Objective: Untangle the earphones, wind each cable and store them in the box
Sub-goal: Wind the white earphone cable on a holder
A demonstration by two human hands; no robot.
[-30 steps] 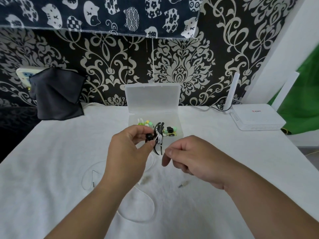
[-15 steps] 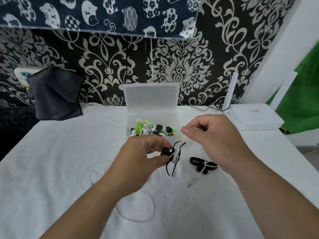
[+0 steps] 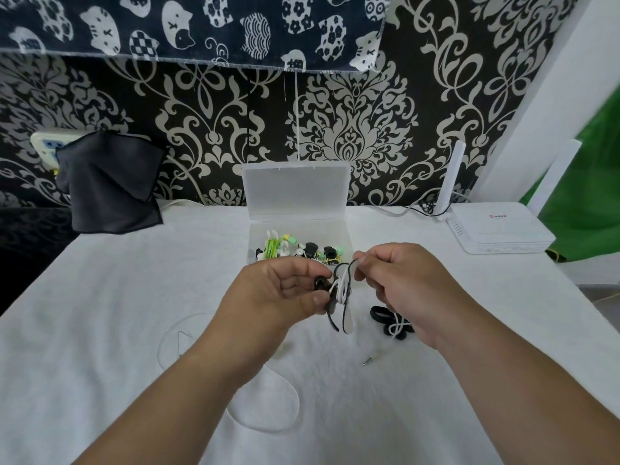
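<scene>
Nearest me, a loose white cable (image 3: 265, 414) loops over the white worktop (image 3: 100, 313), a plug (image 3: 368, 360) lying just to its right. I cannot tell which set the plug belongs to, and I judge this cable not yet wound.

Above it, the left hand (image 3: 278, 293) pinches a black-and-white bundle (image 3: 340, 297) at its earbud, fingers (image 3: 315, 299) curled round it. The right hand (image 3: 406, 283) nips the bundle's top loop between thumb and forefinger. Held up off the worktop like this, I reckon, the coil can be tightened without snagging the loose cable below.

A second bundle (image 3: 385, 318), wound and tied, rests on the worktop just under the right hand, parked near the box (image 3: 295, 196). The box stands open just beyond the hands, lid upright, with wound sets inside. Its front edge faces the hands and nothing stands between, so the drop looks short and direct.

A router (image 3: 500, 229) sits well apart at far right and a dark cloth (image 3: 110, 189) hangs at far left.
</scene>
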